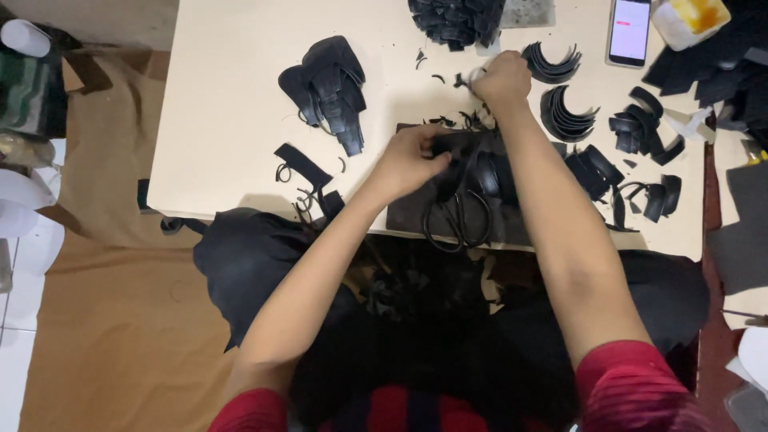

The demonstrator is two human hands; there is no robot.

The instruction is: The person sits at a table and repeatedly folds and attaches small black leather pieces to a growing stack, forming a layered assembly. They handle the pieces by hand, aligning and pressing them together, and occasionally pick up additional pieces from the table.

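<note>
My left hand (410, 160) presses its fingertips on a black leather piece (464, 148) lying on a dark cutting mat (408, 214) at the near edge of the cream table (232, 104). My right hand (502, 80) is farther back, its fingers closed on a small pale tool or scrap among black trimmings (460, 120); what it holds is too small to tell. Black-handled scissors (458, 216) rest on the mat between my forearms, untouched.
Stacks of cut black curved pieces (566, 112) lie right of my hands, a pile of black straps (330, 86) lies left, and another heap (456, 20) sits at the back. A phone (630, 30) and a container (690, 18) stand at the far right. Black cloth covers my lap.
</note>
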